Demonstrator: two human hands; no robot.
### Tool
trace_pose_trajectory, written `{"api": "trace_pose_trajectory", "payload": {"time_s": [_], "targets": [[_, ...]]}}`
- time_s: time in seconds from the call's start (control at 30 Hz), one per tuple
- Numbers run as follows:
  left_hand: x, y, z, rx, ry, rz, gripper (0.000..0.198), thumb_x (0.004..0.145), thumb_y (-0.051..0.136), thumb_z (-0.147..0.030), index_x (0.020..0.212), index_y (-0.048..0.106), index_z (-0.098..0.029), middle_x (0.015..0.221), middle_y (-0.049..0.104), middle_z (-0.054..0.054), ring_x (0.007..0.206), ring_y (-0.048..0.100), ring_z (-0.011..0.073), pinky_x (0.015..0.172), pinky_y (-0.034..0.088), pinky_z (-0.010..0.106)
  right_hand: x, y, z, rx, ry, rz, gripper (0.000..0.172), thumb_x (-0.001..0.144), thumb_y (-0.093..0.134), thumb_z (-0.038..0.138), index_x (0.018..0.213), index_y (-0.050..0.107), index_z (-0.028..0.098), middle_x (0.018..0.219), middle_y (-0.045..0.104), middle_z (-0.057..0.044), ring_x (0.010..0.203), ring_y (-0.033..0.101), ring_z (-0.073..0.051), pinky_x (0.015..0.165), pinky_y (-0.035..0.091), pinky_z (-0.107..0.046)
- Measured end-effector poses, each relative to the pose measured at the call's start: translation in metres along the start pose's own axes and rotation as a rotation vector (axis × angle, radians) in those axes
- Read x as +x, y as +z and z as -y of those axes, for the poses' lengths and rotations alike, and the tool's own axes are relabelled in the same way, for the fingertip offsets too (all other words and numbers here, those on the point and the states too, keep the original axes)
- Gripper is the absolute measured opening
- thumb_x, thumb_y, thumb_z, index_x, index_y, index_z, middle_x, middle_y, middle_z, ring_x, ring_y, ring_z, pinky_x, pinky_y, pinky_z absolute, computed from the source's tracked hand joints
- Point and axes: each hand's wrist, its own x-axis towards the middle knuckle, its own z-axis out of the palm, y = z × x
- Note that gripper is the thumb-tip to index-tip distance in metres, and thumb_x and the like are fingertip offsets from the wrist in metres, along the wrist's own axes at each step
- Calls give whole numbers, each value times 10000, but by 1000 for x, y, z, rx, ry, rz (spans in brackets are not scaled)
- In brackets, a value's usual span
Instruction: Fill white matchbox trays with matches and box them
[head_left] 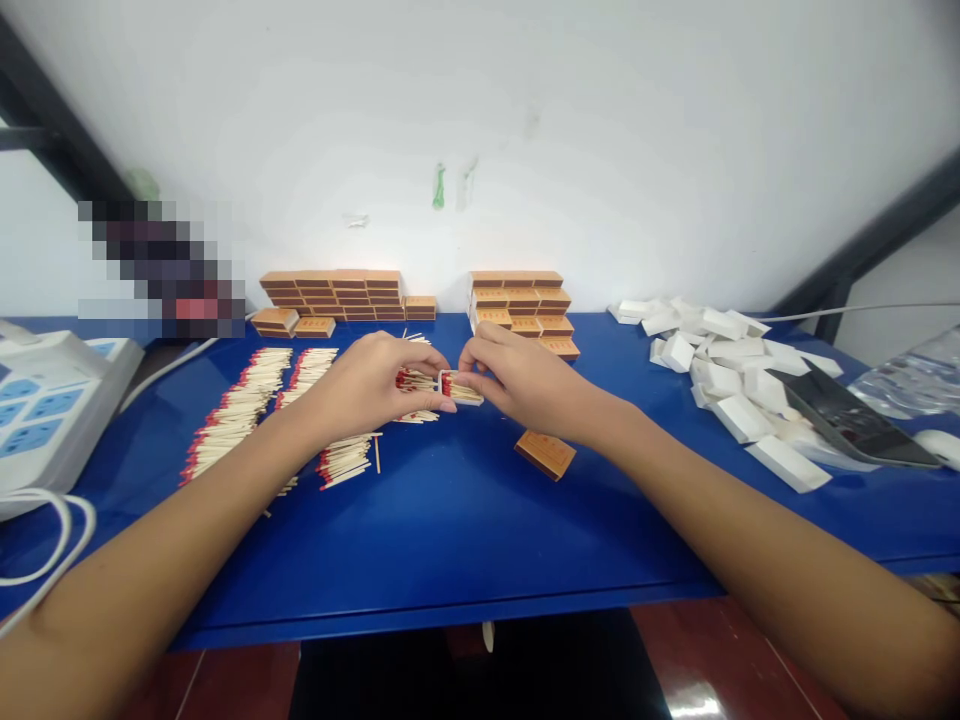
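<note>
White rectangular cardboard tray (470, 400), part-filled with red-tipped wooden matches (452, 388), sits between both hands, above the glossy blue tabletop (420, 540). Left hand (379, 375): thumb and forefinger nearly closed, gripping the tray's left end. Right hand (521, 378): fingers curled, thumb and forefinger close together at the tray's matches; cannot tell whether they grip tray or matches. Orange-brown flat cardboard box (546, 455) lies just nearer the body than the right hand. Loose rows of pale, red-headed matchsticks (240, 410) lie left of the left hand. Stepped stack of orange matchboxes (525, 298): beyond right hand. Heap of white cardboard pieces (739, 412): well right of it.
</note>
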Motion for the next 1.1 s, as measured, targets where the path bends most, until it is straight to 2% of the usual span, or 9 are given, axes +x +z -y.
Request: {"api": "trace_pose_trajectory", "payload": {"time_s": [0.13,0.27,0.4,0.57,0.83,1.1], "targets": [[-1,-3,0,-47,-65,-19,354,900,800,-579,1041,799,-255,946,846,-5,870,788,222,715,487,288,-1,-2,4,-20,-13,-76,152,1077,547,269,985,616,170,1012,587,-71,794,506,-177,688,336,-314],[-2,-5,8,-10,-142,-127,388,884,809,-587,1034,784,-230,991,850,26,961,807,266,783,528,320,-5,7,17,-5,-50,-195,160,1060,591,272,956,650,166,906,603,-45,772,511,-168,695,334,-316],[-2,-6,13,31,-185,-218,433,905,764,-633,1012,766,-213,1034,841,49,1026,804,288,832,561,357,-8,24,29,62,-27,-56,103,999,689,224,912,685,169,873,601,-22,743,513,-146,688,333,-303],[-2,-6,12,50,-196,-230,484,906,732,-690,995,757,-215,1040,838,61,1023,804,303,847,577,388,-4,35,29,134,34,42,70,1006,696,227,964,683,172,930,606,-21,763,524,-141,719,367,-297],[-2,-6,12,49,-174,-236,514,900,720,-718,988,765,-213,1034,840,65,1013,807,308,825,577,390,-3,30,20,164,9,132,86,1050,580,179,977,625,172,989,609,-46,819,535,-163,750,400,-307],[-2,-6,13,72,-191,-212,517,906,707,-724,1015,767,-222,1059,844,66,1035,804,306,823,572,389,-2,21,11,181,-34,110,130,1081,572,236,968,607,182,1014,615,-53,850,541,-175,784,412,-312]]}}
